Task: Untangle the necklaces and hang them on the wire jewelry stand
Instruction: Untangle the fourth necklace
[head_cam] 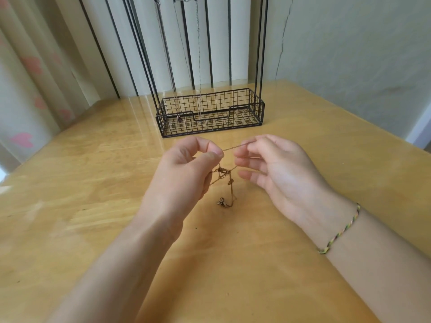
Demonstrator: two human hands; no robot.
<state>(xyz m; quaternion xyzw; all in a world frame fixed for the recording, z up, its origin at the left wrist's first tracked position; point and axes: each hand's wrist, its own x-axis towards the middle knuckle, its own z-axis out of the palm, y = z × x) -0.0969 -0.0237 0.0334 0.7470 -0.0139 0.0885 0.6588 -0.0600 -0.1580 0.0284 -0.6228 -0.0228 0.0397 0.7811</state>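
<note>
bare forearms, braided multicolour bracelet (339,230) on right wrist

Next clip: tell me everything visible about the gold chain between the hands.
The gold chain is thin, metal-looking and tangled. One taut stretch runs between the left hand, which pinches it between thumb and forefinger, and the right hand, which holds it at the fingertips. Below that stretch a small knot with clasp-like bits hangs between the hands. Loose strands drop from it to a little charm just above or on the wooden table; contact there is unclear.
</note>
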